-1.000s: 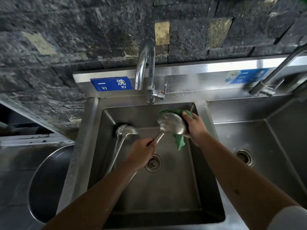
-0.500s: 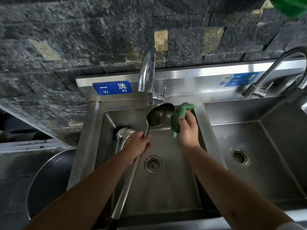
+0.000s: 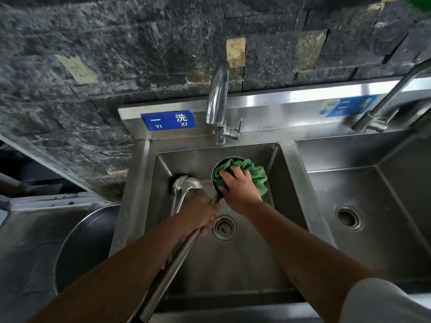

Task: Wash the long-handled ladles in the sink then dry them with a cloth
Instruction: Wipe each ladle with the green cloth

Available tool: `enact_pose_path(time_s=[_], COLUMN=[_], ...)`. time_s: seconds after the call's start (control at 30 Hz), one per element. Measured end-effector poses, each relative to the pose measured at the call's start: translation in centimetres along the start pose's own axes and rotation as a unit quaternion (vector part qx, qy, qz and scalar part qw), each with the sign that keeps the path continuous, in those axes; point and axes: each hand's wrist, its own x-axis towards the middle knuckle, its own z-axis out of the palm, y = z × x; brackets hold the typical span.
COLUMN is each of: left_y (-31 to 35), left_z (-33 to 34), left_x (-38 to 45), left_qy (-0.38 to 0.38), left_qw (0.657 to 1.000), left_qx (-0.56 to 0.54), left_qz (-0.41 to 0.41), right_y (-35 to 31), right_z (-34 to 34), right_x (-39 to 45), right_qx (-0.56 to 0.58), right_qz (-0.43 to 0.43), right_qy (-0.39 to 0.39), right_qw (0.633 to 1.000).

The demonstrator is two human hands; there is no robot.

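fingers point(image 3: 229, 176) press green cloth point(image 3: 255, 174) into ladle point(image 3: 172, 264).

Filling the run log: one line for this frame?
step: wiping bowl of held ladle | left hand: grips handle | right hand: presses green cloth | second ladle: in sink

A commercial kitchen — labelled steel sink point(image 3: 137, 183) basins, dark tiled wall point(image 3: 116, 54).

Green cloth point(image 3: 254, 174); silver ladles point(image 3: 179, 255), sink point(image 3: 233, 264); blue sign point(image 3: 168, 120) w/ white chars; dk grey mottled wall point(image 3: 116, 54).
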Motion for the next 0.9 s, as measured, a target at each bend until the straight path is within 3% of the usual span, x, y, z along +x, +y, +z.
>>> enact_pose_path(time_s=[0.23, 0.37, 0.5, 0.67, 0.9], left_y=[-1.6, -1.4, 0.0, 2.2, 2.7], left_z=[-0.7, -1.7, -2.0, -1.4, 0.8], left_x=[0.0, 0.3, 0.9, 1.4, 1.2], left_qy=[-0.014, -0.011, -0.012, -0.02, -0.072], left_qw=[0.999, 0.999, 1.0, 0.997, 0.985], left_qx=[0.026, 0.033, 0.013, -0.079, -0.154], left_qz=[-0.028, -0.006, 0.024, -0.012, -0.016], right_y=[0.7, 1.7, 2.5, 2.6, 4.3], right_z=[0.6, 1.2, 2.6, 2.3, -3.4], right_x=[-1.5, -4.0, -6.8, -8.5, -9.7], right_qx=[0.128, 0.087, 0.12, 0.233, 0.283], right_qz=[0.095, 0.094, 0.148, 0.276, 0.271], right_qy=[-0.169, -0.252, -0.198, -0.091, 0.073], right_qw=[0.973, 0.959, 0.962, 0.928, 0.917])
